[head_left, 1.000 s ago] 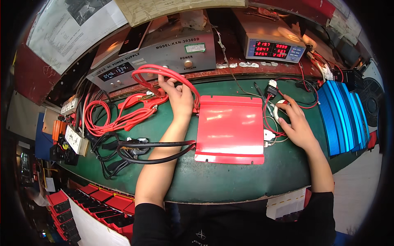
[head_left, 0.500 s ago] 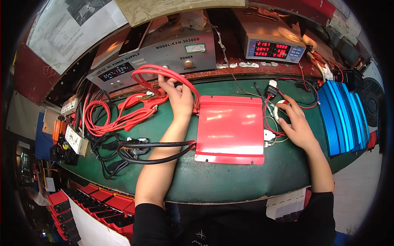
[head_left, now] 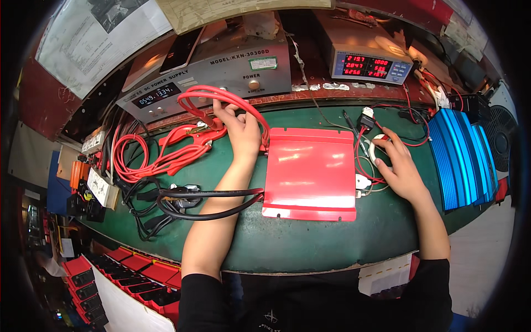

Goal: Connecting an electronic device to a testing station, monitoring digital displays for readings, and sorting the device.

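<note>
A red flat metal box lies on the green bench top, with thick red cables and black cables coming from its left side. My left hand is raised behind the red cable loop, fingers bent, against the front panel of the grey power supply. The cables partly cover its fingertips, and what they pinch is hidden. To the right of the box, my right hand curls thumb and fingers round a white curved piece, whose kind I cannot make out.
Red clamps and coiled leads lie at left beside a power strip. A meter with red digits stands at the back. Blue finned housings sit at right. Below the bench at left are several red-and-black units.
Digits on the power supply display and the meter have changed slightly. Both hands stay almost in place, and the red box has barely shifted, if at all.
</note>
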Demonstrator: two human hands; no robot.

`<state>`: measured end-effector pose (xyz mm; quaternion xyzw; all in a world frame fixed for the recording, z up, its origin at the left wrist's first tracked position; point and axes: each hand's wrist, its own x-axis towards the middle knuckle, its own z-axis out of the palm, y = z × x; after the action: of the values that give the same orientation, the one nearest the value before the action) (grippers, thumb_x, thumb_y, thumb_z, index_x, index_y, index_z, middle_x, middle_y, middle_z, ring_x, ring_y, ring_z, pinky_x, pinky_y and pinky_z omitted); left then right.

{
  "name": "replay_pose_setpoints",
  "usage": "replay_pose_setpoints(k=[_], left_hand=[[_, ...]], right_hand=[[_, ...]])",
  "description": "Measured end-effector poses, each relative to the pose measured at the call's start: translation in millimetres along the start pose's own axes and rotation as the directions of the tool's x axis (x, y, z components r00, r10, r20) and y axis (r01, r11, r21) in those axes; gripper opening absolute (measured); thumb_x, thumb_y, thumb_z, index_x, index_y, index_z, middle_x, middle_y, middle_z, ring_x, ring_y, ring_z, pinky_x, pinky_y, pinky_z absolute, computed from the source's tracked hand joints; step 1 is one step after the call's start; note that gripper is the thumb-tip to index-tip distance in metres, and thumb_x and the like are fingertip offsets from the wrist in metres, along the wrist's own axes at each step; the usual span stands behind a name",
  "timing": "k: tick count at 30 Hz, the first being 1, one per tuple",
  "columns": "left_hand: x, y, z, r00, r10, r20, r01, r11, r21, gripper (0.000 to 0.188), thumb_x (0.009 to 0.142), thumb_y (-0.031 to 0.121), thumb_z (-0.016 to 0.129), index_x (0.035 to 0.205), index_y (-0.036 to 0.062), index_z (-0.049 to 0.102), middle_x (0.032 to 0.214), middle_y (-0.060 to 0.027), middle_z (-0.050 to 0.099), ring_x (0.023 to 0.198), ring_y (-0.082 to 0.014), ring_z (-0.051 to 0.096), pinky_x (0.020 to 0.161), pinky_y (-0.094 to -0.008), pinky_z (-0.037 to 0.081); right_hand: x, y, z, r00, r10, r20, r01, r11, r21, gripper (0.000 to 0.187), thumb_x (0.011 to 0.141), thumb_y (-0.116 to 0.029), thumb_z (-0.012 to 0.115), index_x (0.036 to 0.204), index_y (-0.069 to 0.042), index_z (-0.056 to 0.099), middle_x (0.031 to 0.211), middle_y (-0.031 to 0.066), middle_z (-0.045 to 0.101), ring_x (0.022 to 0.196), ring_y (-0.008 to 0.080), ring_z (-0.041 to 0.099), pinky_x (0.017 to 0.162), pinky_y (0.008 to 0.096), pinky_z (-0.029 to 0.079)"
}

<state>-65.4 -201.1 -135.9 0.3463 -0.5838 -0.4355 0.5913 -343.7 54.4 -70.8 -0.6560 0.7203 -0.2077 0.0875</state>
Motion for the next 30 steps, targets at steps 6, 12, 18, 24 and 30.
replay_pose_setpoints(k=[6, 12, 18, 24, 30], left_hand=[[-1.0, 1.6, 0.6, 1.000, -0.003, -0.006, 0.003, 1.000, 0.015, 0.063, 0.096, -0.002, 0.052, 0.143, 0.0098, 0.011, 0.114, -0.0127, 0.057, 0.070, -0.0148, 0.061, 0.065, -0.0256, 0.051], [-0.3, 1.1, -0.3, 1.000, -0.001, -0.005, 0.001, 1.000, 0.002, 0.063, 0.096, -0.002, 0.053, 0.142, 0.0100, 0.011, 0.113, -0.0129, 0.057, 0.070, -0.0148, 0.061, 0.065, -0.0256, 0.051], [0.2, 0.9, 0.6, 1.000, 0.012, -0.003, -0.012, 1.000, 0.018, 0.061, 0.096, -0.002, 0.053, 0.141, 0.0098, 0.013, 0.113, -0.0131, 0.057, 0.069, -0.0148, 0.062, 0.064, -0.0257, 0.050], [0.2, 2.2, 1.2, 1.000, 0.008, -0.006, -0.008, 0.999, 0.034, 0.060, 0.096, -0.002, 0.053, 0.140, 0.0096, 0.013, 0.113, -0.0132, 0.058, 0.069, -0.0147, 0.062, 0.064, -0.0255, 0.050], [-0.1, 2.9, 1.3, 1.000, 0.012, -0.010, -0.012, 0.999, 0.030, 0.060, 0.096, -0.003, 0.052, 0.140, 0.0096, 0.013, 0.113, -0.0131, 0.058, 0.069, -0.0146, 0.062, 0.063, -0.0250, 0.050]], right_hand=[[-2.1, 1.5, 1.4, 1.000, 0.001, -0.003, -0.001, 1.000, -0.009, 0.042, 0.090, -0.016, 0.061, 0.130, -0.006, 0.053, 0.152, 0.0190, 0.038, 0.136, 0.0409, 0.042, 0.111, 0.0450, 0.034], [-1.8, 1.0, 1.5, 1.000, -0.006, -0.007, 0.006, 1.000, -0.011, 0.041, 0.091, -0.017, 0.060, 0.130, -0.006, 0.053, 0.152, 0.0188, 0.038, 0.136, 0.0407, 0.042, 0.111, 0.0448, 0.034], [-1.0, -0.7, -0.7, 1.000, 0.003, 0.003, -0.003, 1.000, 0.004, 0.041, 0.091, -0.017, 0.060, 0.130, -0.006, 0.053, 0.152, 0.0191, 0.038, 0.137, 0.0404, 0.042, 0.112, 0.0448, 0.033], [-1.0, -1.3, -1.8, 1.000, 0.001, 0.004, -0.001, 1.000, 0.003, 0.041, 0.091, -0.017, 0.060, 0.130, -0.006, 0.053, 0.152, 0.0191, 0.038, 0.137, 0.0402, 0.041, 0.112, 0.0447, 0.033], [-1.0, -1.4, -0.9, 1.000, 0.005, 0.006, -0.005, 1.000, 0.004, 0.041, 0.091, -0.017, 0.060, 0.130, -0.006, 0.053, 0.152, 0.0196, 0.038, 0.137, 0.0403, 0.041, 0.112, 0.0447, 0.033]])
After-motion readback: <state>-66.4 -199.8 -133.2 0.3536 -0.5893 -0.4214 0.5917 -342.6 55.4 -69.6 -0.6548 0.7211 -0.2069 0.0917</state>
